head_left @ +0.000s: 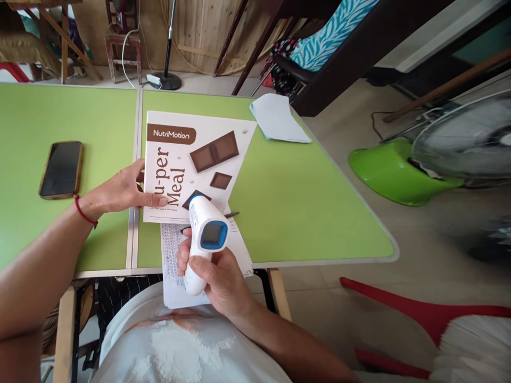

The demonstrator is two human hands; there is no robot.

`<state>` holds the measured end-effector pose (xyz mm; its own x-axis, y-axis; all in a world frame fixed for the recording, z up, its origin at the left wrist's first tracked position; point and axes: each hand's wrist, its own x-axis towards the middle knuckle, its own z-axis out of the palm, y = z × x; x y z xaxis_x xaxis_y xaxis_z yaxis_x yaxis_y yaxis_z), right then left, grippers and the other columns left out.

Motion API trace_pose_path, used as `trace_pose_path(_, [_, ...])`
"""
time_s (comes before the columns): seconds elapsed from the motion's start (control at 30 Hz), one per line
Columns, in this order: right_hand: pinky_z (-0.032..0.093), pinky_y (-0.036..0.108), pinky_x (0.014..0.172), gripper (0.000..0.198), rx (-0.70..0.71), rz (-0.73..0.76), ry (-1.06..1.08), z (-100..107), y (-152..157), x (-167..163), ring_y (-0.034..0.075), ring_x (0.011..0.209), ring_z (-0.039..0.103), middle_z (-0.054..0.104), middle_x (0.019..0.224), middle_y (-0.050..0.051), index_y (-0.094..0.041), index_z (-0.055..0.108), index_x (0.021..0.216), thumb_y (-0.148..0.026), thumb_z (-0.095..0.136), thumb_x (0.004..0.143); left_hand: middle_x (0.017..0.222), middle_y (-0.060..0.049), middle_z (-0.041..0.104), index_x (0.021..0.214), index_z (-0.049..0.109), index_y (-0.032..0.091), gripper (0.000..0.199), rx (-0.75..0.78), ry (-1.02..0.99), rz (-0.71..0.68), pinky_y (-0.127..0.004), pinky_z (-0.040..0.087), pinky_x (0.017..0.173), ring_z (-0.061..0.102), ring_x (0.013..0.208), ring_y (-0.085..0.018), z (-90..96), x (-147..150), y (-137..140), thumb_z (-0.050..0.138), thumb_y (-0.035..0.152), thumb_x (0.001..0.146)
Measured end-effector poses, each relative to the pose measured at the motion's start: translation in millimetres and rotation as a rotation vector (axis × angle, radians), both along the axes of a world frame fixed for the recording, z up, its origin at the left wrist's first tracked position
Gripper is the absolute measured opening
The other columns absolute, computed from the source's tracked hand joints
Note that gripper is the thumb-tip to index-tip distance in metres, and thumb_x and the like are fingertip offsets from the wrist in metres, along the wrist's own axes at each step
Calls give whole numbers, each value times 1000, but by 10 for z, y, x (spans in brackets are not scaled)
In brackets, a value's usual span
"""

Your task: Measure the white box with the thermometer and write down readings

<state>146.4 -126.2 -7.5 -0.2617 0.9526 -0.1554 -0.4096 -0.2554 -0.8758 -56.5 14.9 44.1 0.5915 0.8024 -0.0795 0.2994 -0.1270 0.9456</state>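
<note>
A white box (217, 125) with brown chocolate pictures and the words "NutriMotion" stands tilted on the green table. My left hand (128, 189) grips its left edge, thumb on the front and fingers behind. In my right hand (217, 274) is a white infrared thermometer (195, 266) with a blue-framed screen, held by its handle. The thermometer's head is in front of the box's lower edge; whether they touch I cannot tell. Beneath lie handwritten paper sheets (175, 287), reaching over the table's near edge. A dark pen (231, 215) shows partly behind the thermometer.
A phone (61, 170) lies on the left of the green table (319, 213). Folded white paper (277, 117) rests near the far edge. To the right are a fan (471, 133), a green stool (399, 173) and a red chair (399, 306) on the floor.
</note>
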Motion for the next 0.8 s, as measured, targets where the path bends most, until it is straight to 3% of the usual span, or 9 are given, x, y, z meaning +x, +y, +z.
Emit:
trace_pose_path(0.1, [43,29,57,28,58,9,-91,72,44,95,13,60,51,59,69,-3,-25,62,90,-47,74,78,116,-12,70,120,55,16,68,36,-40,62,-38,58,80,68,98,-30,36,10,-23,88,39,65])
trace_pose_path(0.2, [45,29,53,29,231,-22,-344,225,174,288,14,62,53,61,73,-1,-25,65,94,-50,72,79,117,-12,69,117,56,16,64,117,-103,134,-38,57,82,67,101,-31,94,17,-42,88,37,65])
trace_pose_path(0.33, [57,41,75,50,625,-287,-905,371,547,677,26,95,64,66,102,9,-24,64,120,-49,74,78,118,-13,67,121,54,17,70,249,-129,259,-39,56,85,65,107,-32,42,-30,23,90,38,64])
trace_pose_path(0.4, [56,46,85,60,731,-311,-1132,342,801,882,30,105,63,65,112,13,-23,60,130,-52,72,79,122,-14,64,127,50,17,79,313,-117,337,-40,55,87,61,114,-33,-50,-83,98,90,41,63])
trace_pose_path(0.5, [55,49,90,62,755,-283,-1271,183,1166,1120,30,104,65,67,113,12,-23,59,130,-53,72,78,126,-16,60,131,45,17,86,381,-86,423,-40,55,86,57,120,-34,-198,-171,218,90,44,63])
trace_pose_path(0.6, [54,50,88,51,703,-232,-1308,-5,1418,1218,29,100,66,70,110,9,-23,64,119,-48,73,75,128,-17,58,132,44,15,88,399,-42,446,-41,54,88,56,121,-35,-294,-234,299,88,47,64])
trace_pose_path(0.8, [53,48,86,41,674,-139,-1369,-173,1597,1182,29,96,65,70,105,11,-19,68,111,-32,70,72,131,-16,57,135,42,17,87,366,-13,400,-43,51,93,59,117,-33,-320,-249,331,86,49,67])
